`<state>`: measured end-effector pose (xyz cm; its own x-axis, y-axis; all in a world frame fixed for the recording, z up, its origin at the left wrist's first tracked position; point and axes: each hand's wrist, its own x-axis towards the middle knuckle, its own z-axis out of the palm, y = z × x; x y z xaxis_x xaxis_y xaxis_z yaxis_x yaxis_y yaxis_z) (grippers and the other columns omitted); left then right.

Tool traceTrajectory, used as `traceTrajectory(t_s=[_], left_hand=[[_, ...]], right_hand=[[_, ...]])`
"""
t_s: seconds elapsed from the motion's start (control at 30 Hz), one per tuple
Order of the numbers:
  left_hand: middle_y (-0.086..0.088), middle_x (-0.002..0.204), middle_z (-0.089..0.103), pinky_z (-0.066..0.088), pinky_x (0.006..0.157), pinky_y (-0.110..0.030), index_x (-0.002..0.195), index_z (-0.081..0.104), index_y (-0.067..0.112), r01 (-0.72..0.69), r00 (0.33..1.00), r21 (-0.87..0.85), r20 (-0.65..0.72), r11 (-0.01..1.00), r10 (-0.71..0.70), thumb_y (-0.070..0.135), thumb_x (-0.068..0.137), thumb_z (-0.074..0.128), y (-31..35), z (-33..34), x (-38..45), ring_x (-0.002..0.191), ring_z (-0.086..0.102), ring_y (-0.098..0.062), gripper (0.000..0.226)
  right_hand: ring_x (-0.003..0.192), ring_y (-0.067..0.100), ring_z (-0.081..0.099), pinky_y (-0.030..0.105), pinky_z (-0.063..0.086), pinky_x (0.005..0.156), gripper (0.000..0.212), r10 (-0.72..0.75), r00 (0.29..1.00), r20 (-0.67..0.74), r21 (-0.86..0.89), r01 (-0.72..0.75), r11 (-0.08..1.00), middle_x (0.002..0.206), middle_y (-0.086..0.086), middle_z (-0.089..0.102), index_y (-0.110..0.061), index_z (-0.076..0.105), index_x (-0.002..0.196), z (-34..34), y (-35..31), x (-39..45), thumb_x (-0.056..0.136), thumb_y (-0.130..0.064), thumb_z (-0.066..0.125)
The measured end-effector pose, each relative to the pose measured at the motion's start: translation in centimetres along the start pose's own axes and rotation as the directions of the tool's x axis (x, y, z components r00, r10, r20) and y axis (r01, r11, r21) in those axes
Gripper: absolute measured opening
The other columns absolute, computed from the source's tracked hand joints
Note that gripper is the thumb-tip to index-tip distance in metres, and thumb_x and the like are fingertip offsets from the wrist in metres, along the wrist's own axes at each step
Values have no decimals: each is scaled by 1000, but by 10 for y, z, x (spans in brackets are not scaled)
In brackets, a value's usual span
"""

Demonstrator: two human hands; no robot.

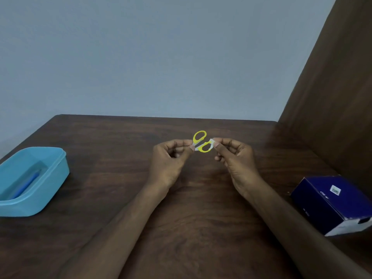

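- We hold the yellow-handled scissors in the air above the middle of the table. Our left hand pinches their left end and our right hand pinches their right end.
- Both grips are fingertip pinches, so a tug could make the scissors slip and drop onto the wood.
- We cannot see the blades; if they open, a fingertip could get nicked.
- We count one pair of scissors, one light blue tub at the left holding one blue pen, and one dark blue carton near right.
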<state>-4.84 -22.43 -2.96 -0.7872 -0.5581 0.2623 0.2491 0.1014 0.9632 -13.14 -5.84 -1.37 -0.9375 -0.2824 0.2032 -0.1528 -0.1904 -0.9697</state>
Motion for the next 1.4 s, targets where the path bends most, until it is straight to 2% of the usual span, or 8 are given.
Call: traceTrajectory(t_s=[0.2, 0.47, 0.57, 0.87, 1.13, 1.2, 1.3, 1.4], left_hand=[[-5, 66, 70, 39, 60, -26, 77, 81, 20, -97, 976, 238, 214, 966, 45, 26, 91, 86, -2, 0, -5, 63, 49, -8, 16], [-7, 83, 82, 49, 78, -32, 89, 81, 3, -12, 988, -18, 151, 1000, 14, 17, 92, 84, 1, -1, -2, 80, 66, -17, 14], [-10, 90, 84, 53, 86, -37, 93, 84, 7, 5, 986, -25, 166, 1000, -1, 21, 91, 85, 2, -2, -3, 90, 73, -24, 15], [-6, 83, 83, 49, 78, -32, 81, 83, 14, -7, 984, -19, 179, 1000, 10, 25, 91, 86, 1, -2, -2, 81, 68, -16, 15], [-17, 72, 64, 39, 72, -30, 79, 79, 9, -5, 988, 24, 155, 1000, 2, 27, 91, 87, -3, -1, 0, 75, 51, -18, 23], [-20, 73, 65, 39, 69, -27, 80, 80, 9, -25, 989, 46, 145, 999, 18, 30, 91, 86, -4, -1, 1, 74, 50, -18, 24], [-23, 77, 71, 38, 68, -29, 83, 81, 10, -52, 989, 58, 141, 997, 43, 32, 90, 86, -6, -1, 1, 72, 51, -18, 23], [2, 70, 77, 39, 64, -25, 88, 85, 15, -75, 985, 70, 162, 995, 63, 30, 90, 87, -5, 0, 0, 68, 52, -12, 15]], right_hand=[[69, 4, 65, 21, 55, 67, 7, -23, 999, -28, 25, 23, 999, 90, 0, 82, -14, 81, 97, 1, 0, 1, 93, -8, 79], [63, 9, 56, 25, 54, 64, 8, 126, 989, 81, 43, -130, 991, 76, 2, 74, -8, 77, 92, 21, 9, -14, 99, -8, 72], [64, 10, 57, 23, 54, 63, 12, 95, 991, 98, -25, -93, 995, 78, 5, 76, -9, 77, 89, 19, 8, -16, 99, -8, 72], [71, 10, 63, 25, 54, 69, 8, -20, 994, 105, -188, 40, 981, 85, 12, 80, -8, 79, 90, 11, 6, -13, 95, -14, 78], [67, 5, 63, 26, 52, 67, 7, -119, 971, -208, -17, 118, 993, 79, 2, 77, -13, 77, 95, 6, 3, -4, 98, -8, 74], [71, 9, 63, 33, 53, 70, 11, -252, 936, -245, -136, 224, 965, 81, 2, 77, -22, 78, 88, 4, 4, -5, 95, -14, 79], [69, 4, 61, 26, 50, 69, 14, -499, 865, -46, -455, 427, 782, 75, -6, 73, -23, 77, 79, 3, 1, -10, 88, -19, 86], [66, 5, 60, 24, 49, 66, 15, -500, 863, 72, -570, 447, 689, 70, -11, 70, -21, 73, 73, 9, 4, -15, 82, -19, 85]])
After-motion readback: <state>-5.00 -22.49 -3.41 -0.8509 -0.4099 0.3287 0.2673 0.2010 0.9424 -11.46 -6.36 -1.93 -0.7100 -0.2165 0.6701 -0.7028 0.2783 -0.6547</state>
